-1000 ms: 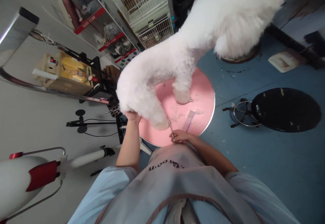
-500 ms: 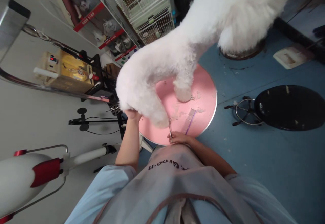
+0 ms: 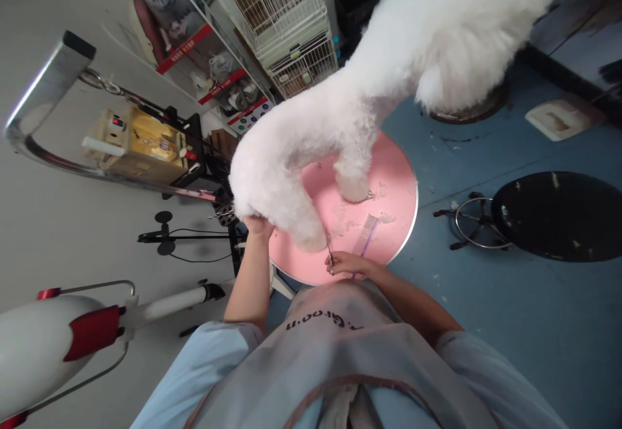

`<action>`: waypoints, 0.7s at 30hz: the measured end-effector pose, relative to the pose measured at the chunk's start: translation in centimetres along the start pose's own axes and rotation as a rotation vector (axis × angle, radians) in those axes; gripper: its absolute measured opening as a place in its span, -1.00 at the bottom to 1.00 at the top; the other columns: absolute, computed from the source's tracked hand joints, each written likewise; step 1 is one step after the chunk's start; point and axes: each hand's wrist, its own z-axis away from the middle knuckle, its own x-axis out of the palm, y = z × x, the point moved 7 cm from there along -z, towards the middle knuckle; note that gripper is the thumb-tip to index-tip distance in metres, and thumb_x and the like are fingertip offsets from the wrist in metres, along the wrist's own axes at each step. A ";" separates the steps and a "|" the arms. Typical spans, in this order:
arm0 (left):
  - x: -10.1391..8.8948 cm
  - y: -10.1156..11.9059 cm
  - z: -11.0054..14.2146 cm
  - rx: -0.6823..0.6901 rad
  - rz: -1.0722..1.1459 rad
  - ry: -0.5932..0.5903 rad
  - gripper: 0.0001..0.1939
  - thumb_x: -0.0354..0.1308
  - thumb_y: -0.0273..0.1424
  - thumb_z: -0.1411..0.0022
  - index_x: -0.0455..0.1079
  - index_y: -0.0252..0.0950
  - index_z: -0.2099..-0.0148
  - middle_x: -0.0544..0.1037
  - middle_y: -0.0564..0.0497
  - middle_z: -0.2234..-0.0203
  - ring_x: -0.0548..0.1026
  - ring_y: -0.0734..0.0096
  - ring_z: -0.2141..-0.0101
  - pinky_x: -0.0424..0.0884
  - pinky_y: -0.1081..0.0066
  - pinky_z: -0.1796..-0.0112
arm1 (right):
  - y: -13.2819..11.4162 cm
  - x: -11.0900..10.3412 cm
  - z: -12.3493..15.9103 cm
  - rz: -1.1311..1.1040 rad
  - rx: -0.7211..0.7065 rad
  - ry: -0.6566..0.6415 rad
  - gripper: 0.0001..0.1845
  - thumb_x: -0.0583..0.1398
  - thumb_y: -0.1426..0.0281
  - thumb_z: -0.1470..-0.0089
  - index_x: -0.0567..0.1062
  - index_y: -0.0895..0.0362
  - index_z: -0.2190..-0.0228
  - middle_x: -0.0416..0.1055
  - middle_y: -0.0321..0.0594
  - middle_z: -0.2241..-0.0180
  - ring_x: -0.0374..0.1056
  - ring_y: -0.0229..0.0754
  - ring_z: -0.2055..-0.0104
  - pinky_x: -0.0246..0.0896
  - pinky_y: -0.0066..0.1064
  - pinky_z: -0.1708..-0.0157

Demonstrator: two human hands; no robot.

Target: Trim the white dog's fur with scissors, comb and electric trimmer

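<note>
While the right hand (image 3: 347,262) grips the scissors (image 3: 331,257), their tips just beside a near paw (image 3: 311,241), the left hand (image 3: 258,225) is against the left end of the dog (image 3: 311,124), fingers partly hidden by fur, so I cannot tell whether they grip. The dog stands on the bench (image 3: 398,176), its body reaching far right, and a comb (image 3: 370,238) lies right of the scissors, near the right hand.

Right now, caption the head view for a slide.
Right hand holds metal scissors by a fluffy white dog on a round pink table; left hand touches its rear.
</note>
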 end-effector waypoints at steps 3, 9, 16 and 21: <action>-0.1 -0.1 -0.1 -0.012 0.006 0.014 -0.38 -0.04 -0.01 -0.11 0.39 -0.30 -0.07 0.42 -0.17 -0.06 0.22 0.04 -0.19 0.25 0.12 -0.11 | -1.0 0.1 -1.1 0.085 -0.123 0.078 -0.68 0.24 0.52 0.22 0.28 0.13 0.36 0.33 -0.36 0.46 0.30 -0.32 0.38 0.21 -0.44 0.28; 0.1 -0.1 -0.1 -0.019 -0.027 0.029 -0.39 -0.02 0.02 -0.09 0.42 -0.27 -0.02 0.45 -0.14 -0.02 0.24 0.05 -0.18 0.26 0.16 -0.11 | -3.0 -0.9 -2.1 0.517 -0.301 0.228 -0.67 0.24 0.47 0.16 0.27 0.13 0.29 0.30 -0.29 0.34 0.23 -0.28 0.31 0.17 -0.43 0.26; 0.3 0.0 0.0 -0.010 -0.037 0.052 -0.39 -0.04 0.00 -0.09 0.40 -0.28 -0.04 0.46 -0.14 -0.02 0.25 0.06 -0.16 0.27 0.16 -0.11 | -4.7 -0.8 -1.5 0.628 -0.360 0.242 -0.65 0.24 0.47 0.17 0.30 0.14 0.26 0.33 -0.23 0.30 0.25 -0.23 0.28 0.18 -0.41 0.27; 0.3 0.2 0.1 -0.011 -0.041 0.069 -0.41 -0.08 -0.01 -0.12 0.40 -0.26 -0.04 0.45 -0.11 -0.02 0.24 0.08 -0.17 0.25 0.15 -0.12 | -6.8 -0.5 -0.6 0.682 -0.370 0.271 -0.69 0.15 0.56 0.14 0.33 0.12 0.26 0.35 -0.27 0.40 0.23 -0.26 0.38 0.13 -0.44 0.36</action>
